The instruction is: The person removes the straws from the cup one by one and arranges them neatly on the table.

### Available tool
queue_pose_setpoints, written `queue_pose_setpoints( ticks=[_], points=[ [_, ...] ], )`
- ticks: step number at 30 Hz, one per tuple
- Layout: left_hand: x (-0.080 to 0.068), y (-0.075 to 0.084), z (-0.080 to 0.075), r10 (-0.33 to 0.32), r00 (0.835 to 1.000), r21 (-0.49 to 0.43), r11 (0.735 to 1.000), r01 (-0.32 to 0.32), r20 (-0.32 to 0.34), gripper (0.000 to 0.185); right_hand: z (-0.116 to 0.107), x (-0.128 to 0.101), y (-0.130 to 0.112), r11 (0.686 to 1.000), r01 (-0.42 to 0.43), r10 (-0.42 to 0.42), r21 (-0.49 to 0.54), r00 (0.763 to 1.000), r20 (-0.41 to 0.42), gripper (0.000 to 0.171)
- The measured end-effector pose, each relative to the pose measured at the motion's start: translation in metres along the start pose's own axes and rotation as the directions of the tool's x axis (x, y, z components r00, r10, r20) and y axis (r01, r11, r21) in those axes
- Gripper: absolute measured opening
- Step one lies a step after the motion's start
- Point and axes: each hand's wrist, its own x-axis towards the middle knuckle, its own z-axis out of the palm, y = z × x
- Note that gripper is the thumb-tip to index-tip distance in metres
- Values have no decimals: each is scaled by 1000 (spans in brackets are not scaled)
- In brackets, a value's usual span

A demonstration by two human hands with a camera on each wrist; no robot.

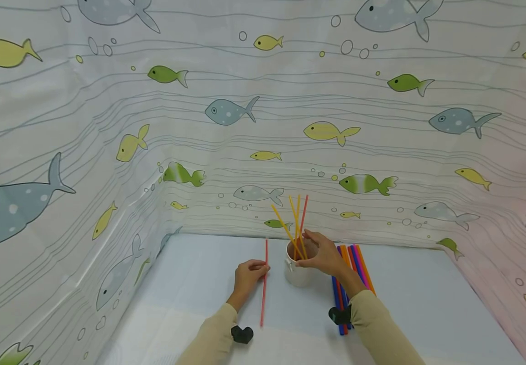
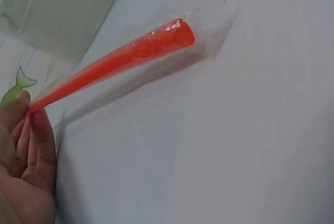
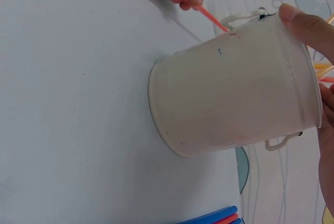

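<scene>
Pale cloth (image 1: 290,101) printed with blue, green and yellow fish hangs round three sides of a light table (image 1: 176,299), where somebody in beige sleeves (image 1: 381,324) is working with both arms stretched out over the top. Near the middle of the table, towards the back, a white cup (image 1: 297,275) stands upright, with small handles (image 3: 242,16) on opposite sides. Three yellow-orange straws (image 1: 281,220) and one red straw (image 1: 304,213) lean in it, their tops fanning out well above the rim.

From where I stand, the person's right hand (image 1: 329,256) spans the mouth of the cup, holding it with the thumb on the rim and the other fingers round the far side, close by the straws. Just left of the cup, the left hand (image 1: 246,278) pinches a separate red straw (image 1: 263,299) between thumb and fingers. That one points away from the person, apart from the cup, and clear wrapping (image 2: 209,12) shows past its near end.

Over to the right of the cup lies a bundle of thicker straws (image 1: 361,266) in blue, red, orange and pink, partly hidden under the right forearm. Each wrist carries a small black gadget (image 1: 242,334)
</scene>
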Motion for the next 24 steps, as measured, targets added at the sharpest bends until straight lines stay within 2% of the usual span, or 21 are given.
queue_pose_setpoints(
  ticks=[17, 24],
  points=[
    [-1, -4, 0, 44, 999, 57, 997, -44, -3, 23, 0, -1, -1, 1000, -4, 4, -3, 1000, -6, 106],
    [0, -6, -2, 79, 997, 75, 994, -77, -27, 21, 0, 0, 0, 1000, -9, 9, -6, 1000, -4, 106]
  ],
)
